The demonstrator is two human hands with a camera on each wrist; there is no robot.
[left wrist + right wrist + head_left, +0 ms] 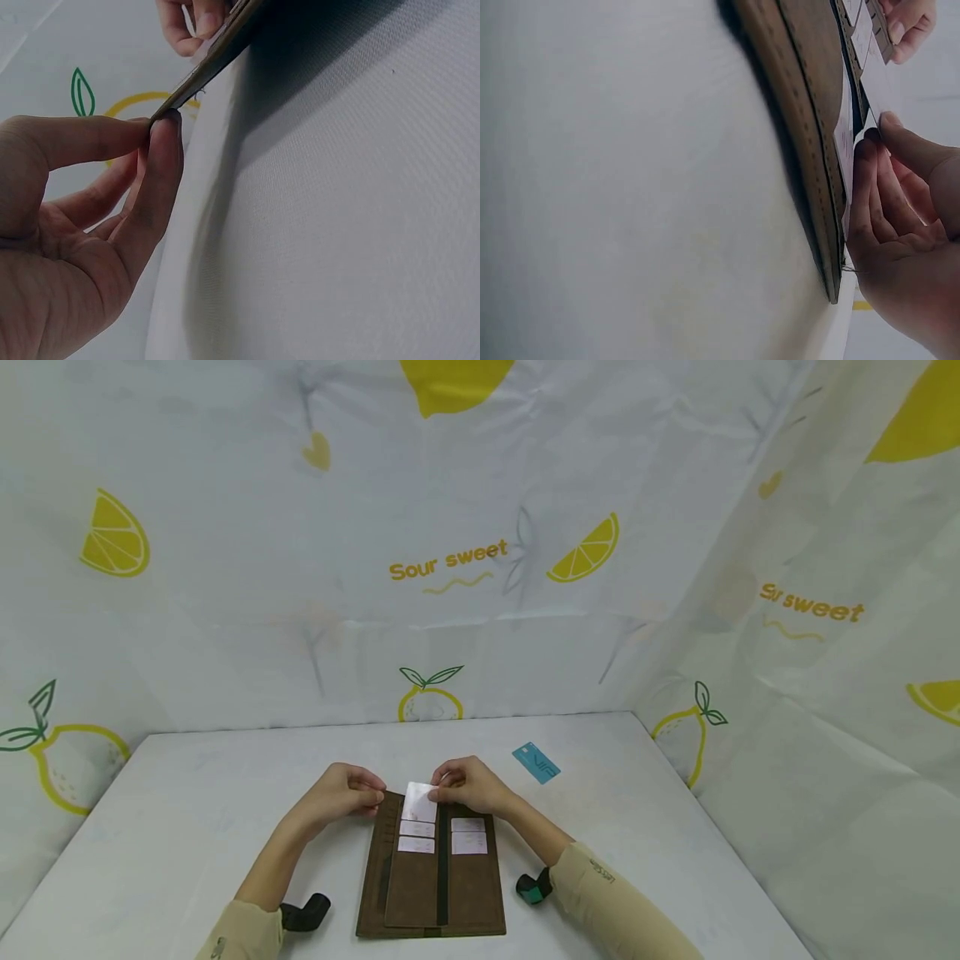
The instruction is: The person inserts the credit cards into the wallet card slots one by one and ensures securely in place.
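A brown leather wallet (411, 893) lies opened on the white table, with a dark strip down its middle. My left hand (341, 795) pinches the wallet's upper left corner between thumb and fingertips; in the left wrist view that wallet edge (214, 64) rises off the table surface. With thumb and fingers, my right hand (474, 787) pinches the right edge of a white card (418, 803), which stands partly out of the top slot of the left-hand column. Below it two more white cards (416, 844) peek from slots. White cards (468, 842) also show in the right-hand column.
A blue card marked VIP (536, 762) lies on the table (637, 827) beyond the right hand. Black wrist straps (306, 913) show by both sleeves. A lemon-print white curtain (285, 568) hangs behind the table and along its right side.
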